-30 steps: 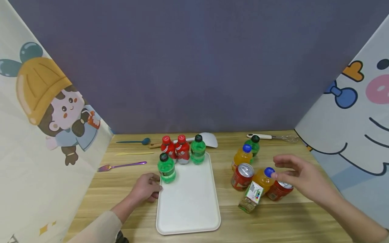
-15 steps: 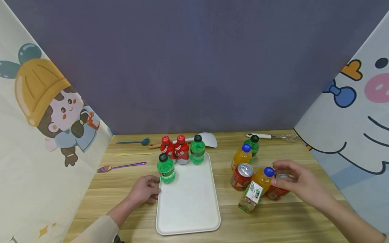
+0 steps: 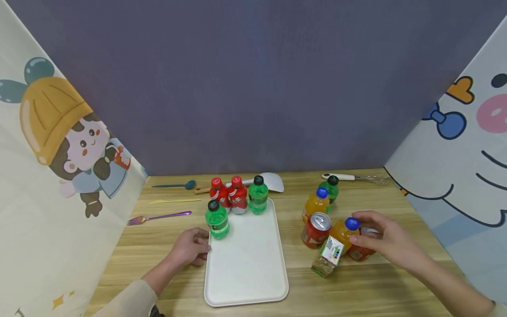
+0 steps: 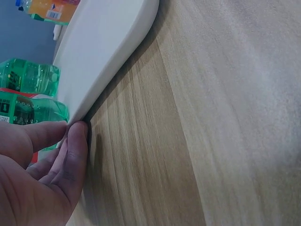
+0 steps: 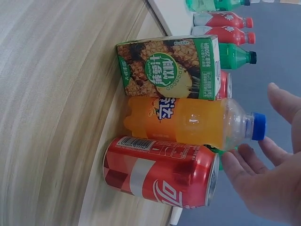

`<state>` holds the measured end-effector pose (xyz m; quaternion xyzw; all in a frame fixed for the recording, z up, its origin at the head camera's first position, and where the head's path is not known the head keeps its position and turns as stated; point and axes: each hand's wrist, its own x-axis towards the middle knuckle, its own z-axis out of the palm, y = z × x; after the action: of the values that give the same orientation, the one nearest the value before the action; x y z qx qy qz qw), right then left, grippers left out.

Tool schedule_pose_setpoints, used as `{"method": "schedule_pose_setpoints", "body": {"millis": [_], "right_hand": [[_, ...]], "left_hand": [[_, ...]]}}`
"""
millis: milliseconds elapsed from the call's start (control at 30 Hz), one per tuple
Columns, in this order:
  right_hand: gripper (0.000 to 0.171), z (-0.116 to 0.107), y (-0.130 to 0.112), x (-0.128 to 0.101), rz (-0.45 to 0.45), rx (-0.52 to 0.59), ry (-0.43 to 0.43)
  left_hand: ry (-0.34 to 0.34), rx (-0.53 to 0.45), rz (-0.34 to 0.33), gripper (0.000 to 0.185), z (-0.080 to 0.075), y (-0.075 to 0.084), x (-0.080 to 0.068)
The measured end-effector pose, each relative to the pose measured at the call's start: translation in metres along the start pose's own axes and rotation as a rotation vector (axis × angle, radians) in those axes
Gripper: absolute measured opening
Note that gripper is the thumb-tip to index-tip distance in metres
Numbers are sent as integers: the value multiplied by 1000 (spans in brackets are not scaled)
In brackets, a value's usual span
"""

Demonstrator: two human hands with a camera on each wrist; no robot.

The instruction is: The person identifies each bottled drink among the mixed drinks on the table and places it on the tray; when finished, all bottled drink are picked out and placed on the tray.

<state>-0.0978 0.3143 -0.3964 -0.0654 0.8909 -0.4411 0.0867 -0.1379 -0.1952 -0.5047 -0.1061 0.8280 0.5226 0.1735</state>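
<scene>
Counter point(image 3: 309, 290): I see a strip of bare wood between the tray and the drinks cluster, with more on the near side.
White tray point(image 3: 245, 268): looks stiff and light, with a low raised rim; bottles stand at its far end, its near part open.
Left grip point(image 3: 190, 247): pinching the tray's left rim.
Right grip point(image 3: 388, 240): released, fingers parted around the orange bottle's top.
Orange bottle point(image 5: 183, 120): upright right of the tray; I judge it full, fairly heavy, smooth, its plastic yielding slightly.
Close neighbours: red can point(image 5: 160, 172) and pineapple carton point(image 5: 167, 68) crowd its sides, so I'd lift straight up.
Blue cap point(image 5: 259, 126): firm; I'd take hold just below it.
</scene>
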Motion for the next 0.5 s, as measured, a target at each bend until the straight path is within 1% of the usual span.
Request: {"method": "schedule_pose_setpoints", "body": {"millis": [67,300,500], "right_hand": [[62,1,-1,1,8,8,-4],[64,2,-4,6,30,-33,-12],[62,2,-4,12,19,-61,-25]], "left_hand": [[1,4,-1,44,0,1,0],[-7,14,4,44,-1,3,0],[-9,12,2,45,-1,2,0]]}}
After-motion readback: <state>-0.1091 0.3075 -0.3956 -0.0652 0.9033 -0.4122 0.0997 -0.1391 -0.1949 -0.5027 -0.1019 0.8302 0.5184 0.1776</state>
